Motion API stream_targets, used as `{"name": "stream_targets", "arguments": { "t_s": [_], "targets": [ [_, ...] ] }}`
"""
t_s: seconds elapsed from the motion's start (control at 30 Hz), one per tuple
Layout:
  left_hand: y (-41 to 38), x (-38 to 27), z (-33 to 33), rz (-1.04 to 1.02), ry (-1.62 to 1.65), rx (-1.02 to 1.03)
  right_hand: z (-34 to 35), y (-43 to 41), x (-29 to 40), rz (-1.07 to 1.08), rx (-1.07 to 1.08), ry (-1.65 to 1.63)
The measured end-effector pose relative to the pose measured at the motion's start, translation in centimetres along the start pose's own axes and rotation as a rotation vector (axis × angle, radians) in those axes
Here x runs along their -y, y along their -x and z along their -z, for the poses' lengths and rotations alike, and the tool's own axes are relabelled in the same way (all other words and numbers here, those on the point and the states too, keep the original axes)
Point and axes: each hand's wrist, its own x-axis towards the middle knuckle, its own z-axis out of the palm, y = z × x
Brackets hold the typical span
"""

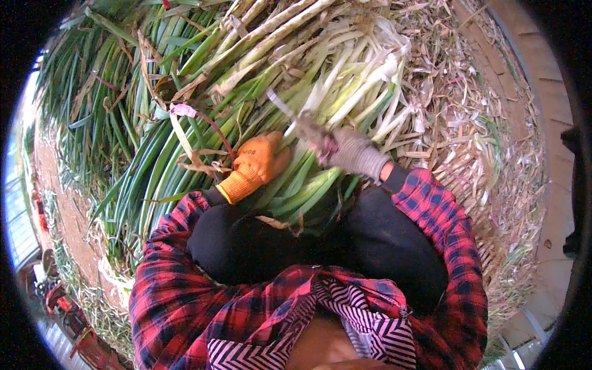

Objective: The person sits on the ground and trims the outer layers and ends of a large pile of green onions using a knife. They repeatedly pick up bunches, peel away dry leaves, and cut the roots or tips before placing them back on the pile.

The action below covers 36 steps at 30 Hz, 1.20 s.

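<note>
My left hand (259, 159), in an orange knitted glove, is closed around a green onion stalk; its white stem (289, 132) shows past the fingers. Close on the right is my right hand (354, 150) in a grey knitted glove, its fingertips dirty and blurred by motion. A narrow pale strip (280, 102) sticks out beyond those fingers, either a blade or a leaf; the blur hides which, and what the fingers grip. Green onion leaves (300, 185) hang between the hands over my lap. A heap of green onions (342, 97) with whitish stems lies before me.
Long green onion leaves (97, 92) spread at the left. A pink tie (184, 110) lies among the leaves by my left hand. Dry husks and trimmings (455, 97) cover the ground at the right, with bundled onions (467, 162) there. Red machinery (64, 303) stands lower left.
</note>
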Motion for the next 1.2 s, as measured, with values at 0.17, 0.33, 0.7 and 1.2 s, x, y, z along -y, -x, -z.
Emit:
{"name": "stream_targets", "arguments": {
  "t_s": [0.17, 0.33, 0.7, 1.2],
  "targets": [
    [0.6, -2.7, 0.4, -0.003, -0.249, -0.15, -1.5, -3.1, -8.7, -0.27, -0.124, -0.133],
    [0.8, -2.3, -0.7, -0.163, -0.355, -0.331, -0.7, -0.7, -5.9, -0.278, -0.122, -0.224],
    [1.1, -3.7, 1.0, -0.088, -0.359, -0.066, 0.9, -2.0, -8.2, -0.424, -0.27, -0.452],
    [-7.0, 0.2, 3.7, -0.07, -0.76, -0.531, -1.2, -0.8, -1.0, -0.111, -0.205, -0.24]
  ]
}}
